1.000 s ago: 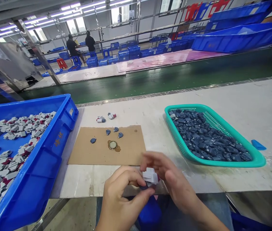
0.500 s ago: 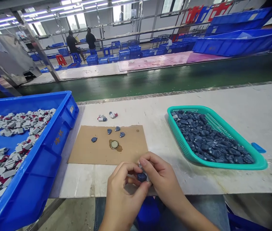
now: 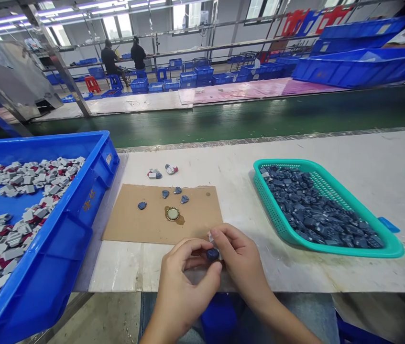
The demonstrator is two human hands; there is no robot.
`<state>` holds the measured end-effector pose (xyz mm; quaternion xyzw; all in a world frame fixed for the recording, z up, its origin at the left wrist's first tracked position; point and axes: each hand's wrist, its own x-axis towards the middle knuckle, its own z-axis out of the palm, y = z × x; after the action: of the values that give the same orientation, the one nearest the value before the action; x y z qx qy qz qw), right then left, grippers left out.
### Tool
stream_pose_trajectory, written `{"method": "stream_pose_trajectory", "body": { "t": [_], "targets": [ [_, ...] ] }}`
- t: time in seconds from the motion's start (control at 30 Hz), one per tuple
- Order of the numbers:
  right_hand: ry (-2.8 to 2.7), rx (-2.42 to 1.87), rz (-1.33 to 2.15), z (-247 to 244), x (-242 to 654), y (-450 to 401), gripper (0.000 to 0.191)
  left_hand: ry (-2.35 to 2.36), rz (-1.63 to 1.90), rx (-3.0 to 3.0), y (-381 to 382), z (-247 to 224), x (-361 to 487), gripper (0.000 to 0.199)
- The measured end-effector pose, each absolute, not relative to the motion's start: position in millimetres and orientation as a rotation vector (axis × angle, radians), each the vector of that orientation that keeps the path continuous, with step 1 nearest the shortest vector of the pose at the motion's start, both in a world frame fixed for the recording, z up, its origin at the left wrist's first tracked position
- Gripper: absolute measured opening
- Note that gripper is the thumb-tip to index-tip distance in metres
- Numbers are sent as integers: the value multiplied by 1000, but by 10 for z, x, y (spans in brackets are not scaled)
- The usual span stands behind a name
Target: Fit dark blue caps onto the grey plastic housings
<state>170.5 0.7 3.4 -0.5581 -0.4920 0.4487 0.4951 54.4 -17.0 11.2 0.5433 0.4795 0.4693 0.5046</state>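
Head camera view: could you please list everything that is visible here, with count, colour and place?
blue crate: one, blue, left edge of the table
grey and red parts: many, lying in the crate
cardboard sheet: one, brown, on the table ahead of the hands
loose dark parts: four, dark blue, on the cardboard
round cap: one, gold rim, mid cardboard
assembled pieces: two, grey, red and blue, beyond the cardboard
teal basket: one, right of the cardboard
dark blue parts: many, in the basket
blue tab: one, behind the basket's right end
conveyor belt: one, green, behind the table
people: two, dark clothes, far background
small piece: one, dark blue, pinched by both hands
left hand: grip on the piece
right hand: grip on the piece
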Motion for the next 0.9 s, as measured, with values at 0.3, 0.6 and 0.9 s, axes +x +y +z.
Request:
{"method": "stream_pose_trajectory", "body": {
  "t": [0.3, 0.6, 0.9],
  "targets": [
    [-906, -1338, 1401, 46, 1718, 120, 42, 1008, 1063, 1126, 7, 95, 481, 18],
    [-872, -1347, 1432, 71, 1723, 126, 42, 1221, 1364, 1233, 147, 72, 480, 28],
    [-813, -1213, 1528, 57, 1797, 145, 40, 1118, 1361, 1761, 409, 210, 685, 21]
  ]
}}
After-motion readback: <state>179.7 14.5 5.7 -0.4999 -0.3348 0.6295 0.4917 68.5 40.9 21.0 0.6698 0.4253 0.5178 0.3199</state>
